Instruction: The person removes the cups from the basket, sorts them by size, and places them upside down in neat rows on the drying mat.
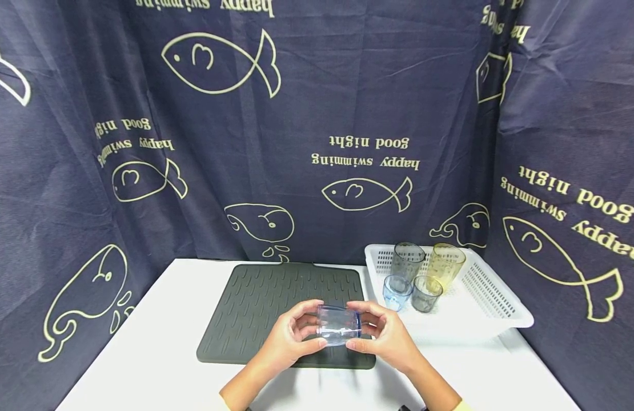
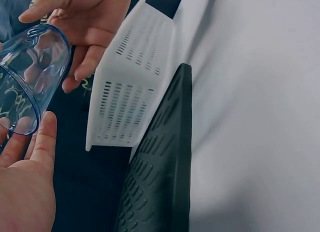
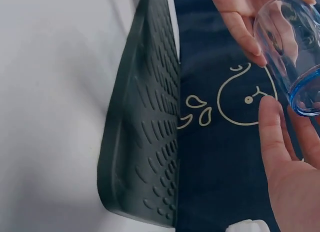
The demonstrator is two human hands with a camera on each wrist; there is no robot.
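Note:
A clear, blue-tinted drinking glass lies on its side in the air over the near part of a dark grey ridged mat. My left hand holds its left end, thumb below and fingers above and behind. At the other end, with a deeper blue edge, my right hand grips with thumb and fingertips. The left wrist view has the glass between both hands, fingertips right at its rim. From the right wrist, the glass appears tilted, its blue end toward the right hand.
Right of the mat stands a white perforated plastic basket. Inside are a tall grey glass, a tall yellow glass, a short blue glass and a short grey glass. A dark blue printed curtain hangs behind the white table.

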